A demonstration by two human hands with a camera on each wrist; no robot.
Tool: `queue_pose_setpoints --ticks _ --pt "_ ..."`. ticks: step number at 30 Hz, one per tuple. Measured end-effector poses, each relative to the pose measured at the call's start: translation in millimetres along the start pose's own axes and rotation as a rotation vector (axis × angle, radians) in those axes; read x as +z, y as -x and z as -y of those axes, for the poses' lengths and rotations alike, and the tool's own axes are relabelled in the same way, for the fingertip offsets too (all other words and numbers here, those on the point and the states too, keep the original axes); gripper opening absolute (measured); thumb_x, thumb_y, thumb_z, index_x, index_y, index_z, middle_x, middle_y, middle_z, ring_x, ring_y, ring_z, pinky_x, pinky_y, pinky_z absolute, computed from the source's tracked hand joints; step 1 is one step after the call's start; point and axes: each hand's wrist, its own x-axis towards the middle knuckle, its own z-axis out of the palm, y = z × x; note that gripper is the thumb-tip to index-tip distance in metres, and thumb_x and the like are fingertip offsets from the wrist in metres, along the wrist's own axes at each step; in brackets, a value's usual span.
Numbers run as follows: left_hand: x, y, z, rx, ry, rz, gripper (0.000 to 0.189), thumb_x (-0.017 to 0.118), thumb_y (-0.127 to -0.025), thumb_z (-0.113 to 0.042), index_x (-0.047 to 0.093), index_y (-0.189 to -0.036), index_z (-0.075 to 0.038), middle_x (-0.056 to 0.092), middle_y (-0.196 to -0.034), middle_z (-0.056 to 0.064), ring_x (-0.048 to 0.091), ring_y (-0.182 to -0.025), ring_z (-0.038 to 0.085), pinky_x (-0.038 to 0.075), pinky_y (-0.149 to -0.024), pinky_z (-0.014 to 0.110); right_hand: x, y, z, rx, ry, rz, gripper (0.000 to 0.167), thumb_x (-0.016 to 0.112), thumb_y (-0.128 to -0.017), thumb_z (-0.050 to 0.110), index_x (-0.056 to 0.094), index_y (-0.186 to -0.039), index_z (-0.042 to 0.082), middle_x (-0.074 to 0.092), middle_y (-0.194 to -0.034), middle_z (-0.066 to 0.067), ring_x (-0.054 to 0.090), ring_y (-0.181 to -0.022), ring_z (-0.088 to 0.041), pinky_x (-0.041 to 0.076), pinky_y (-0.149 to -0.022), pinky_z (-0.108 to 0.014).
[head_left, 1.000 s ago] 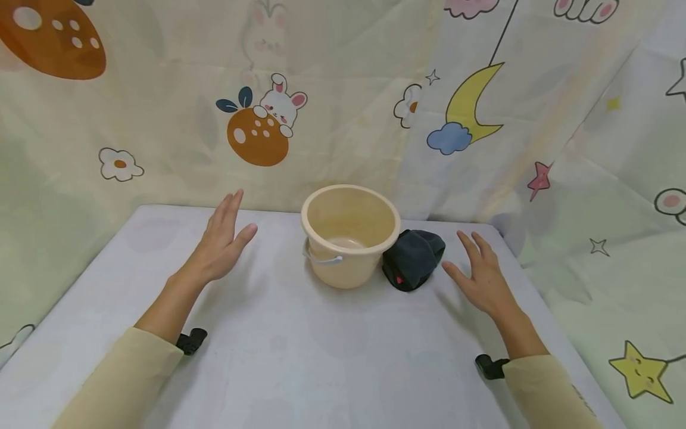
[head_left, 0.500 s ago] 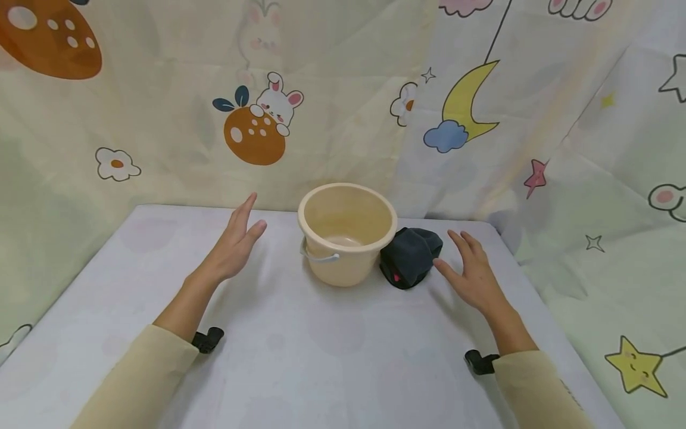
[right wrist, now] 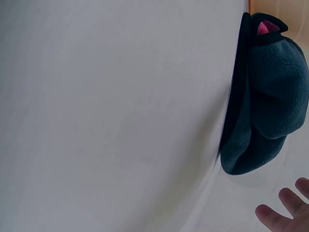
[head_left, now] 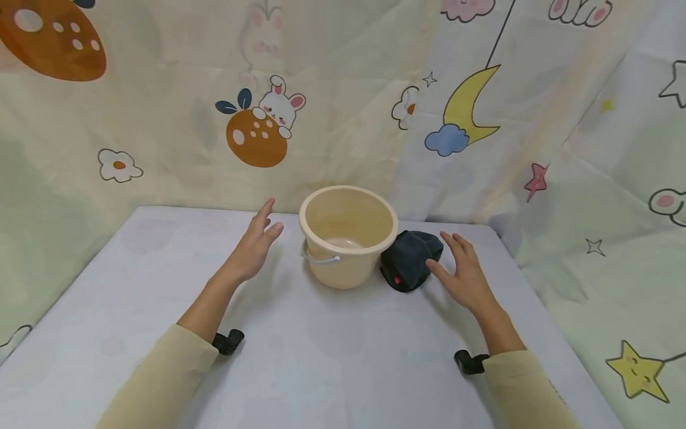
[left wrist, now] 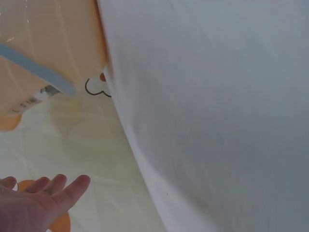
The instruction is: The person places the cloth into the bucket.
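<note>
A cream plastic bucket (head_left: 343, 268) stands upright near the back of the table, its grey handle (head_left: 320, 259) hanging down at the front left. Against its right side lies a dark blue-grey fleece cap (head_left: 411, 262) with a small red patch. My left hand (head_left: 252, 250) is held above the table to the left of the bucket, fingers extended and apart from it. To the right of the cap, my right hand (head_left: 463, 277) hovers with fingers spread. In the right wrist view a gap separates its fingertips (right wrist: 265, 212) from the cap (right wrist: 275, 92).
The table (head_left: 343, 363) has a white cover. A patterned cloth (head_left: 343, 119) hangs behind it and along the right side. Black wrist cameras (head_left: 229, 342) protrude from under both cream sleeves (head_left: 166, 381).
My left hand has moved right, closer to the bucket. My right hand has shifted left toward the cap. The bucket and cap have stayed in place.
</note>
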Motion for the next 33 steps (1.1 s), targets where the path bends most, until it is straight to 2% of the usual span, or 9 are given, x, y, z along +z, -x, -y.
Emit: queue_pose_setpoints --ticks 8,12,24,33 --pt "18.5 -6.3 -1.3 -0.016 0.163 0.023 0.071 0.033 -0.107 -0.044 0.002 -0.167 -0.022 0.011 -0.170 0.018 0.015 -0.155 0.044 0.017 -0.120 0.067 6.8 -5.9 4.5 0.019 -0.017 0.013 0.078 0.061 -0.100 0.046 0.026 -0.164 0.018 0.015 -0.167 -0.025 0.023 -0.149 -0.053 0.026 -0.110 -0.076" --pt "25.7 -8.0 -2.6 -0.016 0.222 0.032 0.070 0.032 -0.107 -0.044 0.003 -0.167 -0.023 0.012 -0.170 0.020 0.017 -0.155 0.042 0.019 -0.120 0.065 10.1 -7.5 5.8 0.026 -0.032 0.012 0.078 0.062 -0.100 0.046 0.026 -0.164 0.019 0.015 -0.168 -0.024 0.023 -0.149 -0.053 0.025 -0.110 -0.076" --pt "35.7 -13.9 -9.6 -0.001 0.305 0.028 0.071 0.036 -0.105 -0.044 0.008 -0.167 -0.023 0.018 -0.168 0.017 0.022 -0.154 0.041 0.024 -0.117 0.067 16.5 -14.4 8.4 0.019 -0.057 0.009 0.077 0.061 -0.100 0.047 0.027 -0.164 0.020 0.015 -0.167 -0.024 0.023 -0.150 -0.052 0.024 -0.111 -0.076" --pt "42.6 -14.3 -7.7 -0.004 0.383 0.040 0.073 0.040 -0.103 -0.043 0.009 -0.166 -0.024 0.024 -0.165 0.017 0.028 -0.152 0.040 0.025 -0.116 0.068 22.0 -19.0 12.8 0.022 -0.067 0.040 0.077 0.061 -0.099 0.048 0.029 -0.163 0.019 0.015 -0.167 -0.025 0.021 -0.151 -0.051 0.024 -0.112 -0.075"
